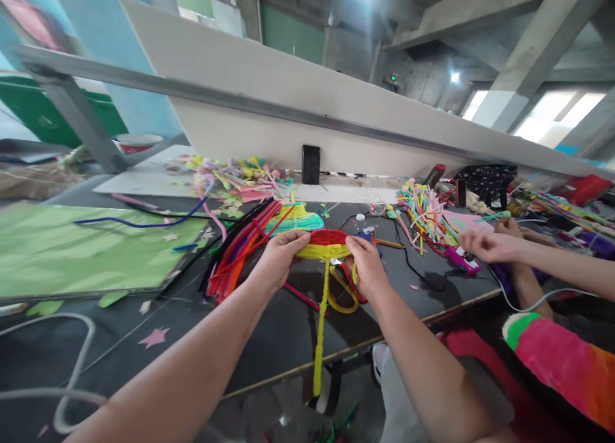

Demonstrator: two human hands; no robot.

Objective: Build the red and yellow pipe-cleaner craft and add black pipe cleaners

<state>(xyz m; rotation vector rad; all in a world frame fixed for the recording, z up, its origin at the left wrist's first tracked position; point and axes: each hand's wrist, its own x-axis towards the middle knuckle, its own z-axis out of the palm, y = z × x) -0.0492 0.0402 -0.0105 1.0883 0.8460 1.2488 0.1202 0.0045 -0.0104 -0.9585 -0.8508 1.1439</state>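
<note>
Left hand and right hand are apart in the middle of the frame, each pinching one end of a red and yellow curved piece made of fuzzy sticks. The thumbs and fingers press on its two sides. A long, thin yellow fuzzy stem hangs from its middle, down past the edge of the dark grey table.

Just behind the piece lies a flat yellow and teal fuzzy shape. Left of the middle, a bunch of red, orange, purple and black fuzzy sticks lies near the left hand. A black upright phone leans on a long white board near the top middle.

At the left side is a big light green sheet, and a pink paper star sits at the lower left. On the right side, another person's hand is near a messy heap of bright fuzzy bits.
</note>
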